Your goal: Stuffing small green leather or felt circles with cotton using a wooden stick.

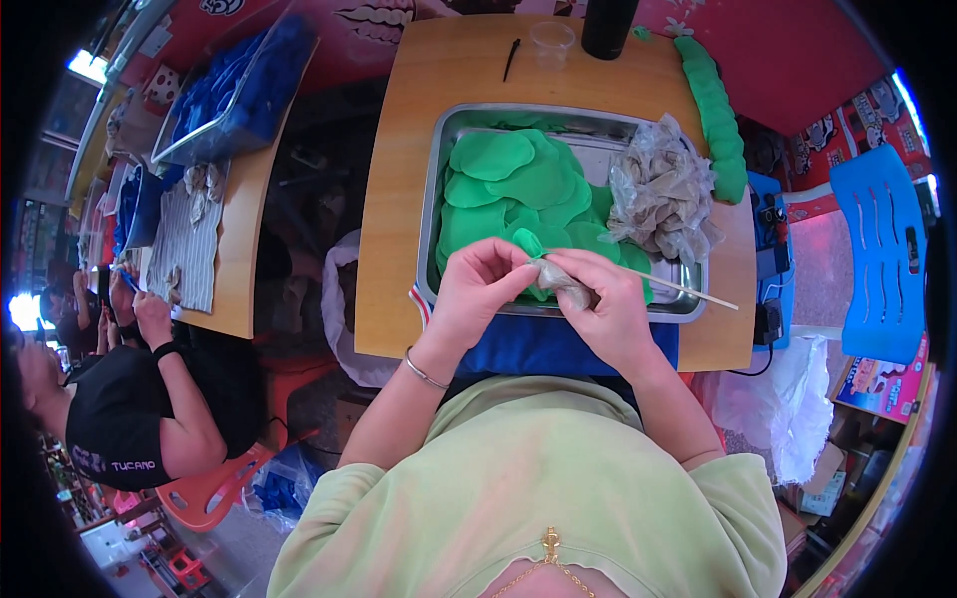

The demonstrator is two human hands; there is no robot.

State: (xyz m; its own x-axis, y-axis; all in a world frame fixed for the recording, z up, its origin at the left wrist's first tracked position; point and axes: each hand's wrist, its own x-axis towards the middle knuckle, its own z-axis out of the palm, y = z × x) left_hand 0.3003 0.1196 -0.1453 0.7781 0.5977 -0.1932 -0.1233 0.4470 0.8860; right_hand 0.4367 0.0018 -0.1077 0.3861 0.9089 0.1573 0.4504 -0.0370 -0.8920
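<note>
Over the near edge of a metal tray (432, 199), both my hands meet. My left hand (471, 289) is closed in a pinch at a small folded green piece (527, 241). In my right hand (613, 311), a thin pale stick (693, 290) lies under the fingers and points out to the right. A crumpled grey-brown piece (554, 282) is bunched between the hands, held by my right thumb and fingers. Below and beyond them, thin round green sheets (518, 184) overlap in the tray. A heap of crumpled translucent grey-brown pieces (660, 189) fills the tray's right side.
The wooden table (399, 149) also bears a clear cup (551, 42), a black cylinder (606, 28) and a long green roll (713, 120). A blue chair (882, 254) stands at right. At left, a person in black (140, 409) works at another table with a blue-filled bin (224, 100).
</note>
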